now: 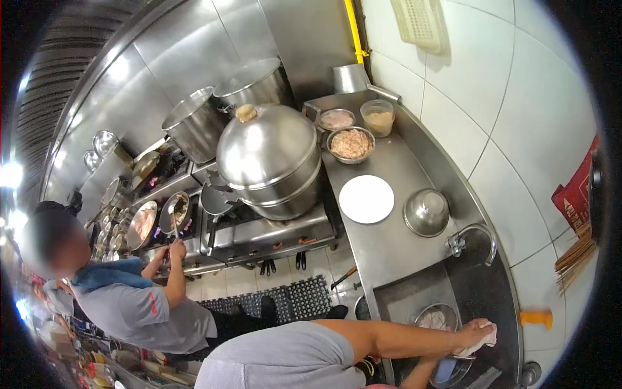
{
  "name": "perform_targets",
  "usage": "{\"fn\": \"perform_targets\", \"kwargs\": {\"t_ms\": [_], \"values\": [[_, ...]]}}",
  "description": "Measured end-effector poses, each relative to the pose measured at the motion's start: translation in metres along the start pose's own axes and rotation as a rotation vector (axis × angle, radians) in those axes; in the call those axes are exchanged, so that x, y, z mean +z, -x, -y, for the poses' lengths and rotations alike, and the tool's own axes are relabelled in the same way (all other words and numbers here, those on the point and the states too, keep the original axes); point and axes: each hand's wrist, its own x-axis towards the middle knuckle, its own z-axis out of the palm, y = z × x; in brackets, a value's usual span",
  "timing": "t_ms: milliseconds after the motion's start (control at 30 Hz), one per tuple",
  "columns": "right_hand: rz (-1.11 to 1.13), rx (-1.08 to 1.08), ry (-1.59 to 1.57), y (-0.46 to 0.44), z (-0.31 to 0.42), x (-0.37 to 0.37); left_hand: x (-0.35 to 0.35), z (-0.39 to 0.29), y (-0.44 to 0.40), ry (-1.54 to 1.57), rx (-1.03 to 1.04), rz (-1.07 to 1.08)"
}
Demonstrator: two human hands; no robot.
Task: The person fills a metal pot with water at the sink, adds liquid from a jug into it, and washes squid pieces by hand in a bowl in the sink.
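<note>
My left hand [474, 334] reaches across the sink [414, 292] and is closed on a white cloth [490, 336]. Below it my right forearm [420, 375] comes in from the bottom; its hand is mostly hidden behind the left arm, so its fingers do not show. Under my wrists a metal bowl [457, 375] with something pale blue inside sits in the sink. Another bowl [435, 310] holding pale pieces, perhaps raw meat, stands just beyond my left forearm.
The counter holds a white plate [367, 199], an upturned metal bowl [426, 212], a bowl of minced meat [350, 144] and a plastic tub [377, 118]. A tap [473, 243] overhangs the sink. A large steamer [269, 162] stands on the stove, where a co-worker [149, 305] handles a pan [175, 212].
</note>
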Motion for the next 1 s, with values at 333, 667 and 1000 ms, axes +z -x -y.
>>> {"fn": "perform_targets", "kwargs": {"t_ms": [333,667,1000], "values": [[-0.245,-0.158,0.411,0.005,0.014,0.053,-0.119,0.055,-0.022,-0.295,-0.355,-0.110],[-0.386,-0.438,1.057,0.006,0.019,0.062,-0.085,0.133,-0.041,-1.151,0.079,0.034],[0.087,0.087,0.519,-0.033,0.077,-0.053,-0.154,-0.019,-0.015,-1.053,0.090,0.481]]}}
